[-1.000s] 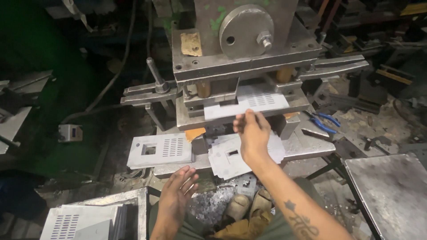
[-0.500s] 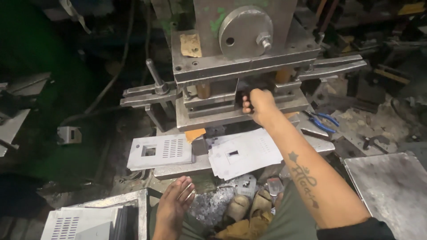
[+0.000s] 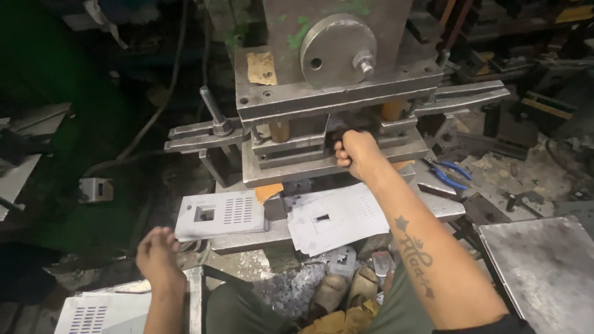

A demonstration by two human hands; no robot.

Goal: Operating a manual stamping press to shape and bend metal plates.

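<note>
A heavy steel press (image 3: pixel 334 68) stands in front of me, with a die set (image 3: pixel 291 158) under it. My right hand (image 3: pixel 356 151) is at the die slot with the fingers curled shut on a metal sheet, which is almost wholly hidden inside the slot. Below it lies a loose stack of flat white blanks (image 3: pixel 337 216) with a small rectangular hole. A punched grey panel (image 3: pixel 219 213) with vent slots rests on the bed to the left. My left hand (image 3: pixel 159 253) hovers open and holds nothing, just below that panel and above a pile of finished panels (image 3: pixel 99 312).
Blue-handled pliers (image 3: pixel 451 176) lie on the bed right of the die. A bare steel plate (image 3: pixel 547 266) sits at the lower right. Metal scrap (image 3: pixel 288 294) covers the floor by my feet (image 3: pixel 346 291). A lever bolt (image 3: pixel 213 114) sticks up on the left clamp bar.
My right hand lifted a sheet from the stack, pushed it into the die slot and now stays there. My left hand has moved left and lower, towards the panel pile.
</note>
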